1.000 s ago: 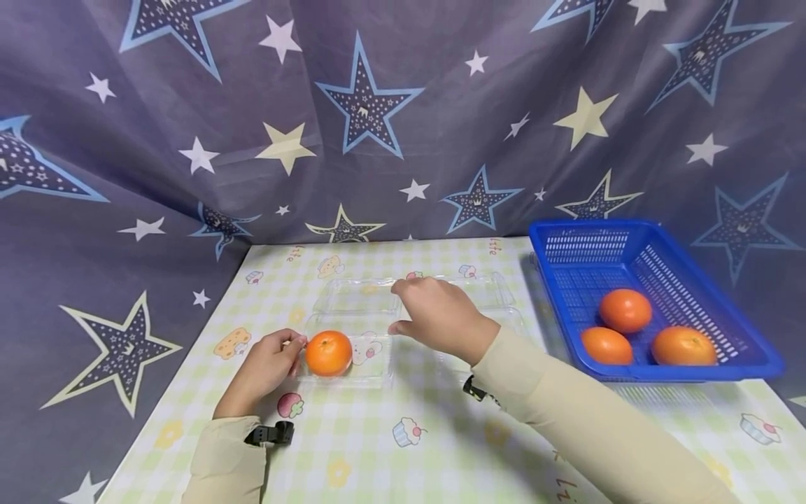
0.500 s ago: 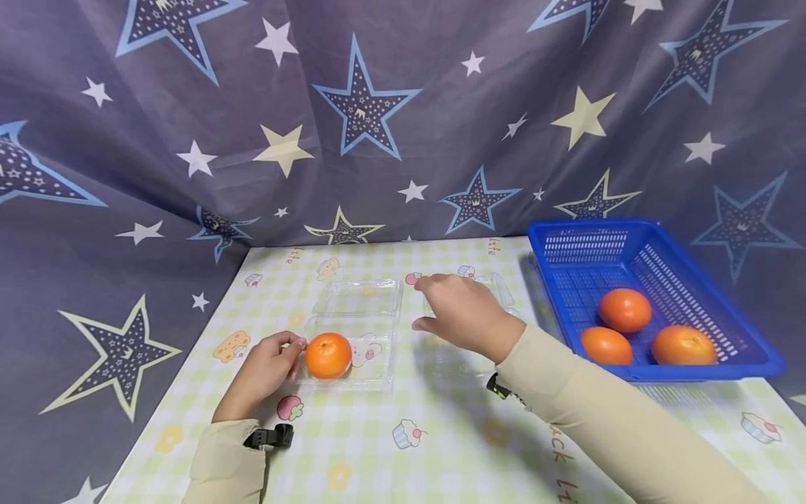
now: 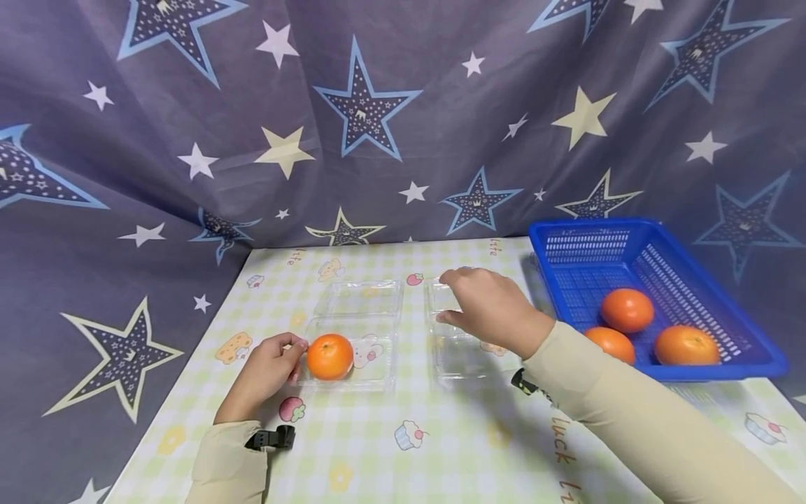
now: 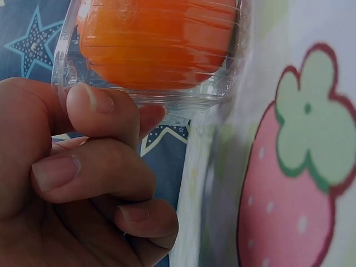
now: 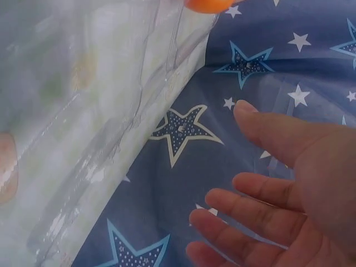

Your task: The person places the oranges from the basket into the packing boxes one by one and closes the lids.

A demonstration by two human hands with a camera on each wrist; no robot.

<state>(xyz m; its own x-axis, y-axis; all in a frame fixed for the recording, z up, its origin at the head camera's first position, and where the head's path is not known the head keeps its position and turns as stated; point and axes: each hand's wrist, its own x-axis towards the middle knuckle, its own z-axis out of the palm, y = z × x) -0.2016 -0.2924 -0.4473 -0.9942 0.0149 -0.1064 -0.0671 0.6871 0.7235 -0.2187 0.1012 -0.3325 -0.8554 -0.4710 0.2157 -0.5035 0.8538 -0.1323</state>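
- On the desk (image 3: 390, 448), left hand (image 3: 264, 371) pinches the edge of the clear box (image 3: 371, 364) holding an orange (image 3: 329, 355); its fingers (image 4: 100, 117) curl on the rim.
- Right hand (image 3: 494, 311) hovers over a second clear box (image 3: 456, 357), fingers relaxed, gripping nothing; contact hard to tell.
- Blue basket (image 3: 749, 350): three oranges, one partly hidden by the sleeve.

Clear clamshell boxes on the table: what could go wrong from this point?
The orange sits at the left end of its open box, which the left hand pinches only at the rim; a tug might roll the fruit out. The right hand rests open over the empty box, so that light box may slide or tip toward the blue basket.
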